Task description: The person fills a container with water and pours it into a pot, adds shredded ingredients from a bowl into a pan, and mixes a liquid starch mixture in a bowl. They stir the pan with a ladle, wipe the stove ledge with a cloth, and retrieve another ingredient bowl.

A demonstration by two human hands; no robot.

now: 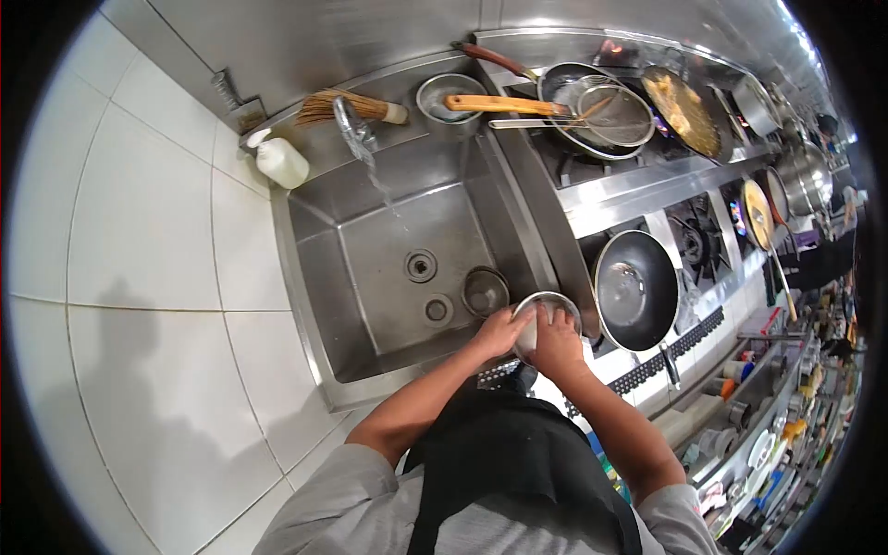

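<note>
A round metal bowl (566, 304) is held over the sink's right front edge. My left hand (502, 333) grips it on the left side. My right hand (559, 344) is on the near right side, its fingers reaching over the rim into the bowl; the fingertips are partly hidden. Just left of the bowl, a small metal pot or bowl (485, 290) rests on the floor of the steel sink (379, 268). Water runs from the faucet (353, 128) into the sink's far part.
A soap bottle (280, 162), a straw brush (347, 107) and a metal bowl (449, 97) line the sink's back ledge. To the right, a black wok (636, 289) sits on the stove, with a pan and strainer (615, 116) behind. Shelves (740, 444) hold many items.
</note>
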